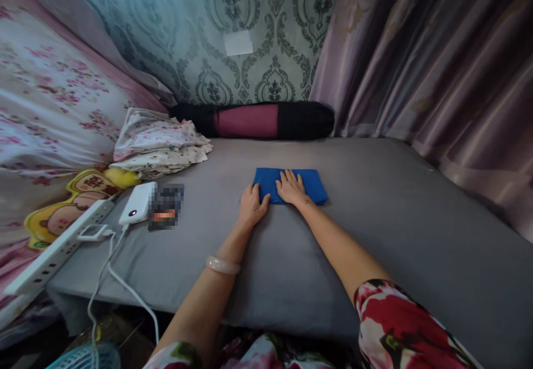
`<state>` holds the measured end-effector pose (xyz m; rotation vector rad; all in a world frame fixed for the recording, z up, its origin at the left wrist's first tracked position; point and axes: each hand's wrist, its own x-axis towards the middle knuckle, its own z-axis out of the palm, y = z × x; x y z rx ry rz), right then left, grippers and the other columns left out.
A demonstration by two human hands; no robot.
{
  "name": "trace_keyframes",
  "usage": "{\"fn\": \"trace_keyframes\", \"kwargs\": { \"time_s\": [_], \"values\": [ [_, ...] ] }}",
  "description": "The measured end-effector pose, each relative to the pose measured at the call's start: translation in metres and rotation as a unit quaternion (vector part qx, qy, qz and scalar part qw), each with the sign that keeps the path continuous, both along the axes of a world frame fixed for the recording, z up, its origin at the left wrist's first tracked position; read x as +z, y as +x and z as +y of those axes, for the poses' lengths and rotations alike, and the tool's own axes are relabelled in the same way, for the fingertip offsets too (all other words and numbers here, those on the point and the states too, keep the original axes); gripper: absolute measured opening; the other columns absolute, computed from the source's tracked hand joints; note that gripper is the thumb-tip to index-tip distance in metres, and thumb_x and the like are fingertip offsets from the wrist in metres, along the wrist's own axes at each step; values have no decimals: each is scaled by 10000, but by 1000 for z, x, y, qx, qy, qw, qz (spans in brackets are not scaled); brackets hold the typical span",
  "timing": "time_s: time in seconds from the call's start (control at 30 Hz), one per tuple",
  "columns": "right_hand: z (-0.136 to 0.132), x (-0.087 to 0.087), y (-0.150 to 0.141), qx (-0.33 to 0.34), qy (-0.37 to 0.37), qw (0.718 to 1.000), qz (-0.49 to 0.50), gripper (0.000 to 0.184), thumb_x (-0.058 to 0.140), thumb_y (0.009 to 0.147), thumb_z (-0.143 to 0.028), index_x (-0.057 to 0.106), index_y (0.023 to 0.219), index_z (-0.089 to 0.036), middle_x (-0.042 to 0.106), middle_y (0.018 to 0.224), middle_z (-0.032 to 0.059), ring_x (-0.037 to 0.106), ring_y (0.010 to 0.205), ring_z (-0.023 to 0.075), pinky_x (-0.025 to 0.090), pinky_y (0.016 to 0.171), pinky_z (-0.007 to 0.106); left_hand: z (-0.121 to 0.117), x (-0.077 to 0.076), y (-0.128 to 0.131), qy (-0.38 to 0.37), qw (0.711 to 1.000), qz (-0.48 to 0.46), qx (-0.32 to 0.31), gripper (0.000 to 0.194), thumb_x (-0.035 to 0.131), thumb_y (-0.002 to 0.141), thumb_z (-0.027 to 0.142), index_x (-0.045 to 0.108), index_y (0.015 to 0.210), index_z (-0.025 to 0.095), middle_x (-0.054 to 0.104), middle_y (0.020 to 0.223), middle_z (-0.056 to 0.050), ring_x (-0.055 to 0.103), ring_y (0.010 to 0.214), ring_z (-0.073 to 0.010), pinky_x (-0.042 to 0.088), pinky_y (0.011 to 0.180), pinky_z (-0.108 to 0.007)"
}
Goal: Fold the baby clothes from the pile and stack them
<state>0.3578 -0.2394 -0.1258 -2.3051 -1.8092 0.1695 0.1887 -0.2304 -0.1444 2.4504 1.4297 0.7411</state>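
A folded blue cloth [310,183] lies flat on the grey bed sheet [375,225] in the middle of the view. My right hand [290,187] rests flat on the cloth with its fingers stretched out and slightly spread. My left hand [251,206] lies at the cloth's near left corner, fingers curled downward against the sheet and the cloth's edge. A pale bangle [222,265] circles my left wrist.
A white power bank [139,202] with cables, a dark blurred object [165,207] and a white power strip [54,249] lie at the left. Folded floral fabric [160,146] and a black-and-maroon roll [258,120] sit at the back. Curtains [437,58] hang on the right.
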Motion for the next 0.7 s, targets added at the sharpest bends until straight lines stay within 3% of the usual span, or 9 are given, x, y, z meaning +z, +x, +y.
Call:
{"fn": "trace_keyframes", "kwargs": {
  "time_s": [0.23, 0.47, 0.7],
  "values": [
    [4, 6, -9, -11, 2, 1000, 26, 595, 238, 986, -362, 314, 1486, -50, 258, 1567, 168, 181, 1456, 285, 101, 1165, 527, 6, 1, -2, -4, 997, -53, 53, 336, 445, 918, 327, 530, 1202, 169, 588, 1236, -142, 512, 1200, -242, 390, 1046, -398],
    [22, 9, -35, 9, 27, 999, 30, 610, 234, 990, -374, 306, 1483, -22, 241, 1570, 180, 161, 1461, 279, 101, 1173, 477, 1, 6, -6, -22, 991, -42, 123, 311, 442, 920, 330, 579, 1148, 169, 620, 1129, -132, 534, 1099, -266, 416, 957, -411],
    [28, -2, -44, -11, 32, 999, 40, 629, 229, 986, -382, 277, 1495, -16, 218, 1581, 159, 151, 1464, 264, 98, 1180, 450, 1, 8, -8, -38, 991, -48, 115, 291, 441, 920, 280, 592, 1136, 159, 646, 1089, -118, 554, 1049, -255, 419, 937, -398]
  ]
}}
